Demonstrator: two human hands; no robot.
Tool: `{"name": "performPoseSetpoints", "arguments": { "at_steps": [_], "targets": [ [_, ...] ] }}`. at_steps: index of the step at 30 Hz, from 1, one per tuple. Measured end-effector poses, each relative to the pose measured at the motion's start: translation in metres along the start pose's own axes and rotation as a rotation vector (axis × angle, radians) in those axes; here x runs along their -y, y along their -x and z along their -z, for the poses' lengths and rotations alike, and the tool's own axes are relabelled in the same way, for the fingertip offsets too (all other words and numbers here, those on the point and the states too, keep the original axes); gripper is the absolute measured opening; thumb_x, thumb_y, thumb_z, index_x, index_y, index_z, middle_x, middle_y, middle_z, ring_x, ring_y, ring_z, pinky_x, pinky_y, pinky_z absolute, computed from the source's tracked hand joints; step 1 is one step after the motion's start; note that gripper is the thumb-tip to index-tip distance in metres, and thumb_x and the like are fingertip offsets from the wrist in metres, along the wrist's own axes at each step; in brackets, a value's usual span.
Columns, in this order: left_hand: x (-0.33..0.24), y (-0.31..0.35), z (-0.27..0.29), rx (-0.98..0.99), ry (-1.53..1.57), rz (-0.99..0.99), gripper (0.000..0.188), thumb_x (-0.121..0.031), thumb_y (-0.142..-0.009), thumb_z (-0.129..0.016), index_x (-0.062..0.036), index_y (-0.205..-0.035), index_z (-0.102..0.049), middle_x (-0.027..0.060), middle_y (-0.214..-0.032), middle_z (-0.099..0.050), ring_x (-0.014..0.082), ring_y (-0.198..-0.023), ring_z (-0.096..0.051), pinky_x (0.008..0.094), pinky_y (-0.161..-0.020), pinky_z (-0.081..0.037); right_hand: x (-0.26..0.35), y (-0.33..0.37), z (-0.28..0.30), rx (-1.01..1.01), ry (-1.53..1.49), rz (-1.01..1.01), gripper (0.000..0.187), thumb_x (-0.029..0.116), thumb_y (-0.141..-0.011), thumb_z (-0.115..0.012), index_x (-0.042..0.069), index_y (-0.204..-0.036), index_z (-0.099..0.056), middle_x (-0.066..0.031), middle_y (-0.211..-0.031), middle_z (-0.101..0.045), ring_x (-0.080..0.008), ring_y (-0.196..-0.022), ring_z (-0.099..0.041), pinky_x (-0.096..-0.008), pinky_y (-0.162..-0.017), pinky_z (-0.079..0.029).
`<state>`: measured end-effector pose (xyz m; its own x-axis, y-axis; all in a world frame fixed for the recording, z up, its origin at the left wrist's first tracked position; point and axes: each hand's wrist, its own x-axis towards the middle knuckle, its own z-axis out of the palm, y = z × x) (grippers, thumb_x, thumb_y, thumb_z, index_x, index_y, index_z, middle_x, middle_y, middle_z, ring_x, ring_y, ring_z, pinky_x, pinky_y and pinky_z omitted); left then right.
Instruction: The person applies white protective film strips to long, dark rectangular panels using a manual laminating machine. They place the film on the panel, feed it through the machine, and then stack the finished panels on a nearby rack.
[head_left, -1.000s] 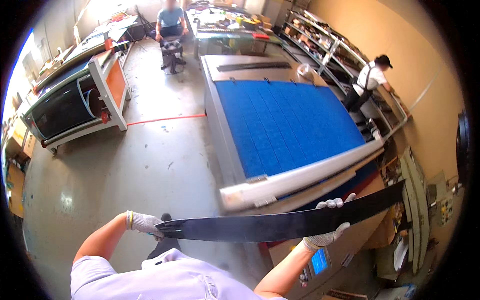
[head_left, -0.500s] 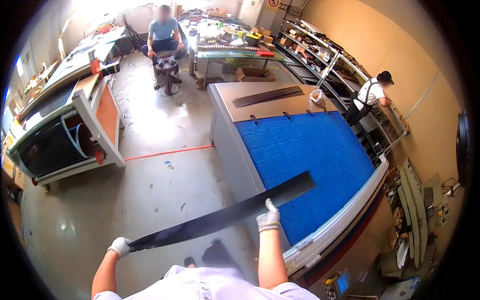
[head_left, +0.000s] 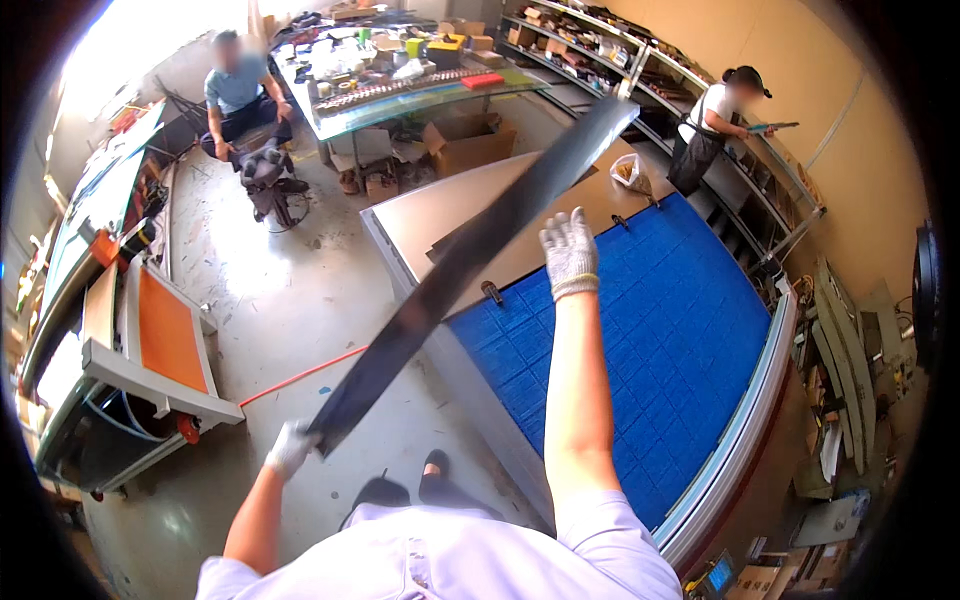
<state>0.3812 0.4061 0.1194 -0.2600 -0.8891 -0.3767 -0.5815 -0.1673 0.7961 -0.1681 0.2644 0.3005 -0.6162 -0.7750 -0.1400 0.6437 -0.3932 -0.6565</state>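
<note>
A long black strip [head_left: 445, 280] slants up from lower left to upper right across the machine's near corner. My left hand [head_left: 291, 448], in a pale glove, grips its lower end. The far end rises freely over the tan board [head_left: 415, 222]. My gloved right hand [head_left: 571, 252] reaches over the blue bed [head_left: 650, 320] with its fingers stretched out and the palm not around the strip. It is beside the strip's right edge; whether it touches cannot be told. Dark strips lying on the tan board are mostly hidden behind the held one.
Small dark clamps [head_left: 491, 292] line the board's edge, near a bag [head_left: 630, 173] of small pieces. A seated person [head_left: 240, 95] is at back left; another person [head_left: 712, 120] stands by the shelves [head_left: 660, 65]. A roller machine [head_left: 160, 345] stands left, a cluttered glass table [head_left: 400, 100] behind.
The strip has swung up and away at its far end. My right hand has let go of it and moved forward. The view has shifted; the standing person now holds a flat object.
</note>
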Motion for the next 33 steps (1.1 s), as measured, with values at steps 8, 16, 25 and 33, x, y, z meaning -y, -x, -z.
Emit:
{"name": "performPoseSetpoints", "arguments": {
  "at_steps": [8, 16, 25, 33],
  "targets": [
    [-0.156, -0.371, -0.043, 0.32, 0.442, -0.111, 0.017, -0.013, -0.093, -0.068, 0.0005, -0.102, -0.068, 0.0034, -0.085, -0.067, 0.0126, -0.071, -0.063, 0.0295, -0.068, -0.054, -0.08, 0.131, 0.204, -0.18, 0.716, -0.081, 0.037, 0.028, -0.097, -0.065, 0.004, -0.125, -0.063, -0.0042, -0.104, -0.068, -0.0118, -0.087, -0.063, -0.0252, -0.073, -0.05],
    [-0.135, -0.54, -0.092, 0.5, 0.314, 0.208, 0.011, -0.014, -0.094, -0.066, -0.0089, -0.104, -0.067, -0.0002, -0.076, -0.064, 0.0101, -0.057, -0.058, 0.0254, -0.051, -0.053, -0.102, 0.627, 0.457, -1.557, 0.607, -0.463, 0.022, 0.031, -0.096, -0.06, 0.009, -0.098, -0.062, -0.0072, -0.085, -0.066, -0.019, -0.072, -0.063, -0.0292, -0.06, -0.051],
    [-0.134, -0.518, -0.074, 0.788, 0.384, 0.23, 0.007, -0.015, -0.097, -0.063, -0.0096, -0.095, -0.059, 0.0002, -0.069, -0.059, 0.0089, -0.051, -0.053, 0.0217, -0.045, -0.044, -0.257, 0.599, 0.319, -1.501, 0.334, -0.531, 0.027, 0.03, -0.096, -0.059, 0.007, -0.109, -0.058, -0.0099, -0.095, -0.066, -0.0231, -0.082, -0.063, -0.0355, -0.069, -0.051],
    [-0.117, -0.468, -0.126, 0.32, 0.611, 0.262, 0.02, -0.022, -0.095, -0.067, -0.0036, -0.098, -0.06, 0.0035, -0.076, -0.06, 0.0134, -0.056, -0.058, 0.0272, -0.05, -0.049, -0.273, 0.614, 0.3, -1.397, 0.293, -0.466, 0.033, 0.029, -0.097, -0.057, 0.004, -0.119, -0.056, -0.0124, -0.103, -0.066, -0.0268, -0.09, -0.064, -0.041, -0.077, -0.052]
  ]
}}
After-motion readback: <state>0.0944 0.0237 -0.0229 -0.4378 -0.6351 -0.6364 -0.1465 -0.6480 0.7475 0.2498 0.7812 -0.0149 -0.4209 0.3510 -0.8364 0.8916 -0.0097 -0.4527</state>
